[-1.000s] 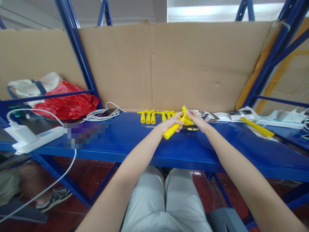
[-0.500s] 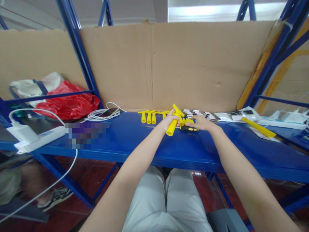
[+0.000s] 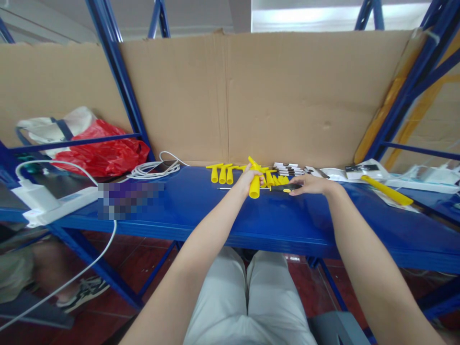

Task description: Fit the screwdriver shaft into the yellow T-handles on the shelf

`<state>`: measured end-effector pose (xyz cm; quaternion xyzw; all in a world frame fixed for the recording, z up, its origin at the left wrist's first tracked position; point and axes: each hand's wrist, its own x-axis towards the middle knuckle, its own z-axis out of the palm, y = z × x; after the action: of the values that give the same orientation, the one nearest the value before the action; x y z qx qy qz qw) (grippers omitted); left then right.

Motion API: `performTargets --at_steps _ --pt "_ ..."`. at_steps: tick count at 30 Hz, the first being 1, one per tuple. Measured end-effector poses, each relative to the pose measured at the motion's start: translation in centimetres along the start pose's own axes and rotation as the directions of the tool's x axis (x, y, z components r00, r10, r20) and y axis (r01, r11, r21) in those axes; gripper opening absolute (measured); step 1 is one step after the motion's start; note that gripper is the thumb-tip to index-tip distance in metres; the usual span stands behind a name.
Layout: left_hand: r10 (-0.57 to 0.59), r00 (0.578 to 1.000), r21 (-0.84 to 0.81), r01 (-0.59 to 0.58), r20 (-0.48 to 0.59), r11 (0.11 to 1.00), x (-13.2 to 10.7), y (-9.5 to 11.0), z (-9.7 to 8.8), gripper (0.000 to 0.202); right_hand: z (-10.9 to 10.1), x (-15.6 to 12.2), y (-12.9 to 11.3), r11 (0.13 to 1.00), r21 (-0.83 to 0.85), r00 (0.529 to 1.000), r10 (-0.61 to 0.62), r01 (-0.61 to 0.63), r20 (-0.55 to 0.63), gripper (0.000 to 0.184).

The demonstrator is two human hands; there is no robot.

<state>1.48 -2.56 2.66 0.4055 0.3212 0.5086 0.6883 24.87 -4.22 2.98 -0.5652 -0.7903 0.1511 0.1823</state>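
Observation:
My left hand [image 3: 247, 178] is closed round a yellow T-shaped plastic handle [image 3: 254, 187] and holds it just above the blue shelf [image 3: 201, 211], close to a row of like yellow handles [image 3: 222, 172] lying by the cardboard wall. My right hand [image 3: 309, 184] rests low on the shelf, its fingers on a black and yellow screwdriver [image 3: 282, 189] that lies flat. More yellow handles [image 3: 273, 179] lie between the two hands. A small stack of dark blades [image 3: 287, 168] sits just behind.
A cardboard sheet [image 3: 273, 96] backs the shelf. A white cable coil and phone [image 3: 153, 168] lie left, with a power strip [image 3: 53, 208] and a red bag [image 3: 102, 151]. A long yellow tool [image 3: 387, 190] and white packets lie right. Another person's shoe [image 3: 79, 292] shows below left.
My left hand has carried the yellow handle left and back toward the row. My right hand let go of it and dropped onto the screwdriver on the shelf.

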Motion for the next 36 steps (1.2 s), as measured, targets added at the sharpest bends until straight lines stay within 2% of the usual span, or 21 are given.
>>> performTargets --at_steps 3,6,8,11,14,16,21,24,27,33,36 --pt "0.021 0.999 0.000 -0.021 -0.034 1.000 0.1 0.0 -0.1 0.076 -1.0 -1.4 -0.7 0.965 0.256 0.997 0.067 -0.055 -0.038 0.035" --pt "0.021 0.998 0.024 -0.019 -0.054 1.000 0.2 0.0 -0.1 0.079 -1.6 -2.6 -1.7 0.842 0.528 0.986 0.160 -0.114 -0.043 0.039" --pt "0.022 0.998 0.034 -0.020 -0.063 0.999 0.1 0.1 0.0 0.081 -1.8 -2.8 -2.3 0.757 0.646 0.977 0.194 -0.095 -0.084 0.037" --pt "0.036 0.997 0.022 -0.034 -0.067 0.999 0.0 0.2 0.0 0.079 -2.0 -2.5 -2.8 0.645 0.763 0.928 0.267 0.029 -0.260 0.033" --pt "0.041 0.997 0.016 -0.040 -0.070 0.999 -0.2 0.3 0.1 0.076 -2.2 -1.8 -3.1 0.536 0.812 0.804 0.364 0.231 -0.470 0.031" --pt "0.034 0.997 0.026 -0.032 -0.065 0.999 -0.3 0.3 0.2 0.075 -2.3 -1.5 -3.2 0.472 0.827 0.715 0.460 0.305 -0.526 0.033" --pt "-0.033 0.999 0.082 0.031 0.025 0.996 -0.5 0.3 0.3 0.081 -2.5 -1.5 -4.0 0.338 0.893 0.514 0.731 0.298 -0.448 0.030" --pt "-0.047 0.998 0.123 0.042 0.033 0.992 -0.5 0.2 0.2 0.088 -2.5 -1.8 -4.5 0.368 0.871 0.381 0.792 0.325 -0.477 0.028" --pt "-0.052 0.998 0.168 0.044 0.045 0.985 -0.1 -0.1 0.0 0.093 -2.7 -1.9 -4.3 0.399 0.829 0.296 0.798 0.393 -0.525 0.027" --pt "-0.106 0.990 0.290 0.075 0.093 0.954 0.5 -0.5 -0.6 0.096 -3.6 -1.8 -2.1 0.361 0.708 0.135 0.831 0.607 -0.540 0.027" --pt "-0.101 0.991 0.310 0.069 0.089 0.948 0.7 -0.5 -0.9 0.094 -4.0 -1.9 -1.4 0.309 0.659 0.091 0.862 0.686 -0.498 0.027"
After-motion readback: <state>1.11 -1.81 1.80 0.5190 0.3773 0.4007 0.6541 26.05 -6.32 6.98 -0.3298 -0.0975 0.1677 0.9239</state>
